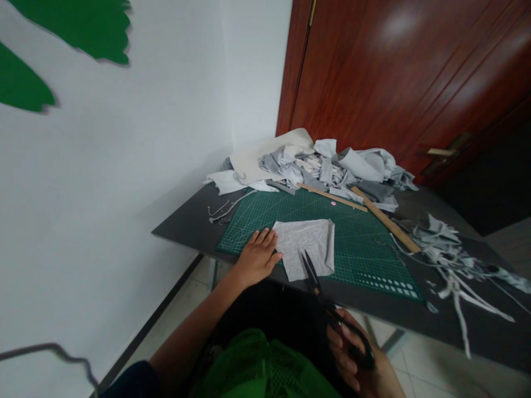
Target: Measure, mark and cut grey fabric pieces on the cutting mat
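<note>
Head view: a dark table (186, 224) is seen in a corner, pushed near a white wall (124, 166) and a red-brown door (394, 72). A green cutting mat (360, 243) is laid on the table. A small grey cloth piece (309, 246) is spread flat on the near part of the mat.

The left hand (258, 257) is laid flat on the mat, with the fingers stretched out and close together. Its fingertips are pressed against the left edge of the cloth piece. Nothing is gripped by it.

The right hand (357, 354) is seen low down, by the near edge of the table. It is closed around the dark handles of a pair of black scissors (319, 290). The blades are pointed away from the person, and their tips are placed at the near edge of the cloth piece (it cannot be told if the blades are a little apart or shut).

At the far end of the table a big heap of grey and white cloth scraps (323, 166) is piled up. Two wooden rulers (385, 221) are laid in front of the heap, along the far side of the mat. Thin cut strips (452, 260) are scattered on the right part of the table. Something green (257, 365) is seen in the person's lap.
</note>
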{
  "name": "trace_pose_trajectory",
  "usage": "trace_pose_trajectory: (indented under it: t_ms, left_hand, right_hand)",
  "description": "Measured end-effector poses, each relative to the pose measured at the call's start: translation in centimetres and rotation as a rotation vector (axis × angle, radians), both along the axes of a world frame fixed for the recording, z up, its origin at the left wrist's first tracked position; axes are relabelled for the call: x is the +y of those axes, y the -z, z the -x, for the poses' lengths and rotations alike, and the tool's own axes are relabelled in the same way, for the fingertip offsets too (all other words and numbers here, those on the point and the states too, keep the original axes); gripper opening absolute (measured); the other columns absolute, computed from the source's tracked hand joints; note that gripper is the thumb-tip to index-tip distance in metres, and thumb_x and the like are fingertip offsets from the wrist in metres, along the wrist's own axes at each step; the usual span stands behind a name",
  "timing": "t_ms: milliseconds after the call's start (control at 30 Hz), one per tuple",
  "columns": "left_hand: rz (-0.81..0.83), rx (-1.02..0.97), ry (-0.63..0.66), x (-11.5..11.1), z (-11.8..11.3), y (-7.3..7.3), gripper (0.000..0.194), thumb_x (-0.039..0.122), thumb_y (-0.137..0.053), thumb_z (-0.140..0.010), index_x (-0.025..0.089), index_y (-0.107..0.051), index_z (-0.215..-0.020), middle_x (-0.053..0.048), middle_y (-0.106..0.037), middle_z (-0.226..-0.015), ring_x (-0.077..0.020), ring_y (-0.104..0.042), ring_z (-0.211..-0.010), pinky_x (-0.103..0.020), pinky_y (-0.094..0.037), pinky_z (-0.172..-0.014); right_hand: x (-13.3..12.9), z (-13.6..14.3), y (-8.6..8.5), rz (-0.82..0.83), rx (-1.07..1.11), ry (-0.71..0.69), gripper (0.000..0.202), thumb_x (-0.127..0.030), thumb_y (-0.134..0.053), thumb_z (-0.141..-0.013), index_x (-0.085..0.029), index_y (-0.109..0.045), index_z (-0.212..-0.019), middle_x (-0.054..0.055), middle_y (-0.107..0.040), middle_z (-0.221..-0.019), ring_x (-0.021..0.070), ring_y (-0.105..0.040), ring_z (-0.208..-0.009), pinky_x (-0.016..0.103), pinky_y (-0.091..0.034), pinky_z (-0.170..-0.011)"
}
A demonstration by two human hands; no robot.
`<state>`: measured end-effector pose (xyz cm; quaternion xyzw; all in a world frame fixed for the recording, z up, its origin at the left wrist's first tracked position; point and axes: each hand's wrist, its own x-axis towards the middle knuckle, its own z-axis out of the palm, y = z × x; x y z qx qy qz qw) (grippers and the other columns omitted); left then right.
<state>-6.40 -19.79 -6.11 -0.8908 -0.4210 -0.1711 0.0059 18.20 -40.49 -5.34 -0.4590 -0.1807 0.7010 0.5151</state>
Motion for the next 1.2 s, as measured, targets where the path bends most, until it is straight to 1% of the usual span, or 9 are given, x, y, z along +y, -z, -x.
trace_pose_trajectory:
  t_ms: [133, 200, 367, 500, 633, 767, 933, 1100, 1200]
  left_hand:
    - [0.009, -0.037, -0.001, 0.3, 0.1, 0.2, 0.05, 0.041, -0.04, -0.107, 0.018, -0.051, -0.15, -0.011, -0.051, -0.156, -0.0301, -0.041, -0.149, -0.053, -0.028, -0.124]
    - [0.016, -0.063, 0.0, 0.4, 0.1, 0.3, 0.048, 0.041, -0.044, -0.106, 0.02, -0.053, -0.148, -0.01, -0.053, -0.155, -0.0303, -0.042, -0.148, -0.054, -0.028, -0.124]
    - [0.036, -0.122, 0.012, 0.2, 0.3, 0.1, 0.041, 0.038, -0.052, -0.103, 0.025, -0.062, -0.14, -0.006, -0.058, -0.15, -0.0304, -0.044, -0.147, -0.055, -0.029, -0.124]
    - [0.053, -0.134, 0.021, -0.2, 0.5, -0.2, 0.039, 0.037, -0.056, -0.102, 0.025, -0.064, -0.137, -0.005, -0.06, -0.148, -0.0316, -0.043, -0.147, -0.058, -0.028, -0.124]
    - [0.058, -0.174, 0.045, -0.4, 0.6, -0.1, 0.033, 0.038, -0.06, -0.1, 0.027, -0.069, -0.13, -0.005, -0.065, -0.142, -0.0314, -0.048, -0.144, -0.06, -0.029, -0.123]
    - [0.055, -0.202, 0.056, -0.7, 0.9, 0.1, 0.026, 0.035, -0.062, -0.1, 0.029, -0.074, -0.121, -0.004, -0.07, -0.134, -0.0296, -0.053, -0.139, -0.059, -0.033, -0.121]
    - [0.043, -0.162, 0.108, -0.9, 1.4, 0.0, 0.026, 0.033, -0.059, -0.101, 0.028, -0.073, -0.123, -0.004, -0.068, -0.137, -0.0303, -0.052, -0.14, -0.06, -0.031, -0.122]
    - [0.054, -0.147, 0.111, -0.9, 1.5, -0.1, 0.028, 0.033, -0.057, -0.102, 0.026, -0.071, -0.126, -0.004, -0.067, -0.139, -0.0314, -0.052, -0.141, -0.06, -0.031, -0.122]
    - [0.049, -0.157, 0.105, -1.0, 1.5, 0.0, 0.03, 0.035, -0.057, -0.102, 0.026, -0.07, -0.127, -0.004, -0.067, -0.139, -0.0311, -0.051, -0.141, -0.059, -0.03, -0.122]
  right_hand:
    - [-0.3, 0.9, 0.5, -0.021, -0.077, -0.121, 0.057, -0.057, -0.085, -0.074, -0.027, -0.058, -0.114, -0.007, -0.051, -0.069, 0.0031, -0.033, -0.041, 0.013, -0.027, -0.031]
    - [-0.5, 1.5, 0.4, -0.023, -0.108, -0.149, 0.06, -0.059, -0.085, -0.073, -0.026, -0.056, -0.114, -0.009, -0.05, -0.068, 0.0026, -0.031, -0.04, 0.013, -0.025, -0.03]
    - [-0.8, 2.8, -0.7, 0.015, -0.182, -0.15, 0.056, -0.059, -0.081, -0.078, -0.025, -0.054, -0.114, -0.009, -0.052, -0.071, 0.0024, -0.035, -0.042, 0.013, -0.032, -0.034]
    - [-0.7, 3.6, -1.3, 0.006, -0.179, -0.162, 0.055, -0.06, -0.081, -0.079, -0.025, -0.054, -0.111, -0.009, -0.051, -0.07, 0.0029, -0.035, -0.042, 0.014, -0.034, -0.033]
    - [-0.4, 4.4, -1.0, -0.008, -0.15, -0.137, 0.056, -0.061, -0.08, -0.079, -0.025, -0.053, -0.113, -0.008, -0.053, -0.072, 0.0036, -0.037, -0.041, 0.016, -0.035, -0.034]
    - [0.0, 5.1, -0.7, -0.017, -0.162, -0.139, 0.053, -0.061, -0.078, -0.081, -0.025, -0.052, -0.111, -0.008, -0.053, -0.073, 0.0043, -0.038, -0.041, 0.017, -0.036, -0.034]
    - [0.7, 5.5, -0.8, -0.014, -0.232, -0.165, 0.056, -0.063, -0.076, -0.081, -0.025, -0.049, -0.112, -0.009, -0.052, -0.069, 0.0061, -0.04, -0.043, 0.017, -0.035, -0.034]
    - [1.4, 5.7, -0.6, -0.035, -0.289, -0.202, 0.057, -0.063, -0.073, -0.084, -0.024, -0.047, -0.116, -0.011, -0.048, -0.059, 0.0086, -0.041, -0.044, 0.018, -0.037, -0.035]
    - [1.7, 5.9, -0.5, -0.052, -0.301, -0.212, 0.055, -0.062, -0.07, -0.088, -0.023, -0.045, -0.119, -0.01, -0.05, -0.06, 0.0095, -0.045, -0.046, 0.018, -0.038, -0.037]
